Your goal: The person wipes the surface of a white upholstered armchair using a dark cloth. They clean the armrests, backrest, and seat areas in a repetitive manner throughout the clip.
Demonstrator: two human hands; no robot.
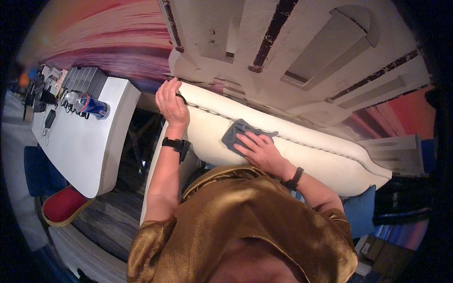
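Observation:
Across the front of me runs a cream padded backrest (216, 132) with a twisted seam along its length. My right hand (263, 152) presses a grey cloth (231, 136) against it near the middle, fingers spread over the fabric. At the backrest's far left end lies my left hand (172, 102), its fingers bent over the corner. A dark curved band (181, 99) shows beside that hand; whether the hand holds it is unclear. Both wrists carry black straps, and the left one bears a small black device (183, 150).
To the left stands a white table (81, 148) with a blue-labelled bottle (95, 106), grey boxes (83, 81), and a black adapter (50, 118). A red-seated stool (65, 205) is beside it. Behind the backrest rises a relief wall panel (247, 85). A blue seat (359, 214) lies right.

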